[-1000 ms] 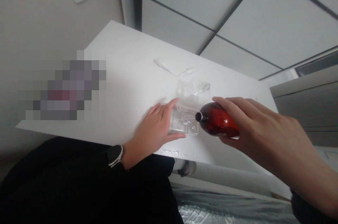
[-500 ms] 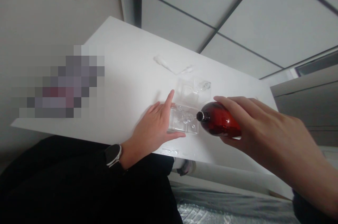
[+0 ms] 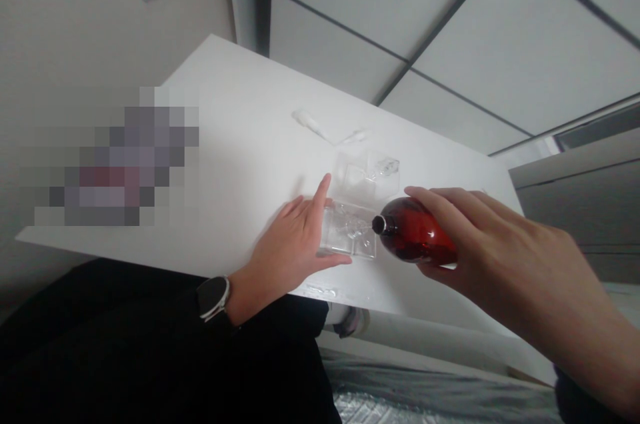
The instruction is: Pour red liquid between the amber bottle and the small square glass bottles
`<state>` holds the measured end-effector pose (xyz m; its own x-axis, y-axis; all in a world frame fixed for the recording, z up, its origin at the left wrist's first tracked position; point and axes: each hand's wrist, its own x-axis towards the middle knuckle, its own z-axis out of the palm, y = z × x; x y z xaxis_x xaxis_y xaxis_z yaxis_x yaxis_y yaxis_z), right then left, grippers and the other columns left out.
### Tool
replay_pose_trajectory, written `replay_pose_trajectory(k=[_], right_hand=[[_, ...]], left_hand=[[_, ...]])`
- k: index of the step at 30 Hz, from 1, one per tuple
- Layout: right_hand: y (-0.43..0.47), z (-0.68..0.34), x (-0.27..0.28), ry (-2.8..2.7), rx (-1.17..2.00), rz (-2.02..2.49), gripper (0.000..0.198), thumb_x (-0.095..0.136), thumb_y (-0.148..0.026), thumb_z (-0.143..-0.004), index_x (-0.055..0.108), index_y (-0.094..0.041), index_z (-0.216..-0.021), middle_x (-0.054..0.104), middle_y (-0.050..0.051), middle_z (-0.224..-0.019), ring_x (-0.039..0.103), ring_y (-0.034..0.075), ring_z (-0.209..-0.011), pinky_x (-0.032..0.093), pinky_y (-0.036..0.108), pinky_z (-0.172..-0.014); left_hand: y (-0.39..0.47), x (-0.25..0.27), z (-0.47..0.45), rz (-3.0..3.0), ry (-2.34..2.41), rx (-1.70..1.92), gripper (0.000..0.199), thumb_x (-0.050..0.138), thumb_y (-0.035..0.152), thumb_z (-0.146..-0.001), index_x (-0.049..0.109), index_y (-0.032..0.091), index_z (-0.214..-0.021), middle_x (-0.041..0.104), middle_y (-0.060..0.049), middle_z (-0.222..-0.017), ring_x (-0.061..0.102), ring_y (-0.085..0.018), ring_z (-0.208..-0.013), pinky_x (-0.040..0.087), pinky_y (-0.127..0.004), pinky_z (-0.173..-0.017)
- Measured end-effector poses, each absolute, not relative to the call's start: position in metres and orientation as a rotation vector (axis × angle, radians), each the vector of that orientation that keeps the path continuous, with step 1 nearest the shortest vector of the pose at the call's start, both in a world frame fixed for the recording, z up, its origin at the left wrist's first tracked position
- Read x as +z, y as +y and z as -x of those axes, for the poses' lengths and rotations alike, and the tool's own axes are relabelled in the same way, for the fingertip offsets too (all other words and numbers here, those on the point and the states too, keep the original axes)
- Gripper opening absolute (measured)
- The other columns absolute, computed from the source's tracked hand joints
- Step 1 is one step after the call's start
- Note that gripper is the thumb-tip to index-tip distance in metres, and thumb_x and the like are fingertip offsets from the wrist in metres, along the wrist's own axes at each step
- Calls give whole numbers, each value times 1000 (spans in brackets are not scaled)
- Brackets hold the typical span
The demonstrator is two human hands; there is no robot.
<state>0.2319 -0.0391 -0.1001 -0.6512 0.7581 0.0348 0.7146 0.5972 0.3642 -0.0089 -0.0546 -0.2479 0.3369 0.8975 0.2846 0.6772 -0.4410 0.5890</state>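
Observation:
On the white table, my left hand (image 3: 293,237) clasps the left end of a clear square box (image 3: 350,237), thumb along its near side and fingers along the far side. Ripples and bubbles show in the liquid inside. My right hand (image 3: 500,244) is wrapped round a reddish-brown bottle (image 3: 417,229), tilted so that its open neck points left over the box's right edge. A thin clear stream seems to run from the mouth into the box. Just behind stands a second clear box (image 3: 370,174) with something clear in its far right corner.
A thin whitish, partly see-through item (image 3: 310,123) lies farther back on the table (image 3: 240,117). Wet spots (image 3: 320,292) shine near the front edge. A blurred-out object (image 3: 125,164) is at the left. White panels (image 3: 340,31) rise beyond the table.
Both hands, the bottle and the boxes keep their places on the table. The view has shifted very slightly, and the stream from the bottle appears thinner or less splashing now.

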Motion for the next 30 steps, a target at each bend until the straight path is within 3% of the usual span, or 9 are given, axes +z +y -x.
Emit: replay_pose_trajectory(k=[8,17,30], right_hand=[[-40,-232,-101,2694,524,-1260,64,72,-20,-78,58,-21,-141,76,11,-126,72,27,-87,38,29,-45],[-41,-231,-100,2678,515,-1272,62,70,-24,-82,56,-23,-142,76,12,-124,72,28,-86,37,29,-45],[-39,-229,-99,2696,559,-1213,62,72,-19,-80,56,-19,-139,77,12,-122,73,27,-88,39,28,-46]], left_hand=[[-55,-248,7,-2245,1426,781,147,90,59,-78,-20,17,-166,69,-21,-137,71,-40,-123,54,-54,-106],[-55,-244,5,-2105,1432,847,163,99,44,-71,-35,23,-163,73,-16,-132,73,-37,-118,57,-52,-104],[-52,-237,7,-2155,1401,814,157,99,46,-71,-25,28,-166,76,-12,-123,75,-37,-113,59,-54,-101]])
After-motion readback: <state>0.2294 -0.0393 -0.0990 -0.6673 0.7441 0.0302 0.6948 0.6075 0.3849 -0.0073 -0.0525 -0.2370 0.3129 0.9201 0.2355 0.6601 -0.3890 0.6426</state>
